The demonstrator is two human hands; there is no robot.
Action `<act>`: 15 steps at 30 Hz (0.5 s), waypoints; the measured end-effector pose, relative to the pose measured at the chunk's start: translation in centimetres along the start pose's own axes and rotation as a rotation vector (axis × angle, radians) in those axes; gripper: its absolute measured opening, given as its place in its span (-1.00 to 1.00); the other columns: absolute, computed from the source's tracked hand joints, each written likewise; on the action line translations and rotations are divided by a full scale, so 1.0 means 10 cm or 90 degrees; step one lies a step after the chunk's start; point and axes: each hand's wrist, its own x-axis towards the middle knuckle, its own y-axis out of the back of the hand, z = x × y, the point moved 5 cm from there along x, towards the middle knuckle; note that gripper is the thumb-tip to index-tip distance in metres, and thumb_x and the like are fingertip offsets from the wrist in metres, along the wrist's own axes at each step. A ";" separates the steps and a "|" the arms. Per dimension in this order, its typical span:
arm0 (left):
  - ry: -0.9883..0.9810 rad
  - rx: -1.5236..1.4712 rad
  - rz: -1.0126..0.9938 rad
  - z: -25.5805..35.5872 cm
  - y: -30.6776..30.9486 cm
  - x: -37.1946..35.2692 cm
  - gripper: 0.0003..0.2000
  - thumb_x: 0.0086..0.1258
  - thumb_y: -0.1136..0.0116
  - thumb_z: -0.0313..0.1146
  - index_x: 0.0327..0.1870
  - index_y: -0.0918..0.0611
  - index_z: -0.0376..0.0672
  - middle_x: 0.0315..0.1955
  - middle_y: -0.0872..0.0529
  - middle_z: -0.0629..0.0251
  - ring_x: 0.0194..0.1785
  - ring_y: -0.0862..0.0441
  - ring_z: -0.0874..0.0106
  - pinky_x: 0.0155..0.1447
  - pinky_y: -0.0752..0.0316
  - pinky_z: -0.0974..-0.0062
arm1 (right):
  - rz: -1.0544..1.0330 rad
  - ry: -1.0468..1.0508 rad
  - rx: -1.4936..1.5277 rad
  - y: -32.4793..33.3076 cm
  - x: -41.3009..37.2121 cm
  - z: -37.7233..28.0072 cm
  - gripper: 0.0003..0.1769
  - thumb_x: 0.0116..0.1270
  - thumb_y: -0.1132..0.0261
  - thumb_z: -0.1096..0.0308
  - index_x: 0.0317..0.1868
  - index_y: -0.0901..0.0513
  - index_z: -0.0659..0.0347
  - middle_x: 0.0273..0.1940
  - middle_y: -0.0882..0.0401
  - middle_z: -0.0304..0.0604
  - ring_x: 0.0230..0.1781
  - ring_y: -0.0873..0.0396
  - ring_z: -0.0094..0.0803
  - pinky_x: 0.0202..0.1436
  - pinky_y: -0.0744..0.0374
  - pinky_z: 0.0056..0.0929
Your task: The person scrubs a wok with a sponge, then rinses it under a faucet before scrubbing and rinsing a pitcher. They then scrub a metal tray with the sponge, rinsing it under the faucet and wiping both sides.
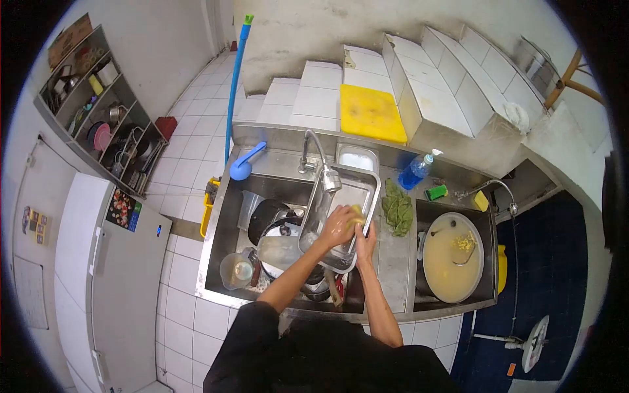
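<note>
A rectangular stainless steel tray (345, 261) is tilted over the left sink basin, under the faucet (331, 178). My left hand (336, 226) is inside the tray, closed on a yellow sponge (356, 212) that lies against the tray's right side. My right hand (367, 243) grips the tray's right rim, its thumb up near the sponge. Below the tray, the left basin (216, 255) holds a clear plastic jug (234, 272), a dark pan (265, 216) and other dishes, partly hidden by my left arm.
Right of the tray lie a green cloth (397, 208), a blue soap bottle (415, 171) and a green sponge (436, 192). A large bowl of cloudy water (452, 262) fills the right basin. A blue ladle (242, 168) and yellow board (372, 113) are behind; a fridge (124, 288) stands left.
</note>
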 end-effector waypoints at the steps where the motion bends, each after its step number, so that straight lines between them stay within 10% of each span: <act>1: -0.008 -0.020 -0.062 0.01 0.05 -0.10 -0.76 0.12 -0.14 -0.43 -0.16 -0.67 -0.11 -0.21 -0.62 0.01 -0.14 -0.54 0.00 -0.01 -0.47 0.12 | -0.005 0.017 -0.004 0.06 0.04 0.04 -0.35 0.36 -0.27 0.32 0.41 -0.28 0.31 0.28 -0.42 -0.02 0.25 -0.37 -0.32 0.33 -0.29 -0.39; 5: 0.260 0.126 0.100 -0.46 0.19 -0.13 -0.78 0.18 -0.13 -0.46 -0.14 -0.64 -0.20 -0.24 -0.66 0.06 -0.05 -0.55 0.01 0.08 -0.46 0.15 | -0.019 0.070 -0.089 -0.04 -0.07 -0.13 -0.33 0.38 -0.25 0.25 0.43 -0.26 0.25 0.35 -0.33 -0.02 0.31 -0.32 -0.28 0.35 -0.29 -0.34; 15: 0.092 0.051 0.058 -0.01 0.10 -0.38 -0.77 0.11 -0.17 -0.52 -0.17 -0.64 -0.16 -0.15 -0.63 0.09 0.00 -0.54 0.04 0.09 -0.44 0.17 | -0.008 0.154 -0.100 0.03 -0.05 -0.38 -0.34 0.37 -0.25 0.29 0.44 -0.26 0.18 0.35 -0.33 0.02 0.37 -0.27 -0.21 0.43 -0.20 -0.28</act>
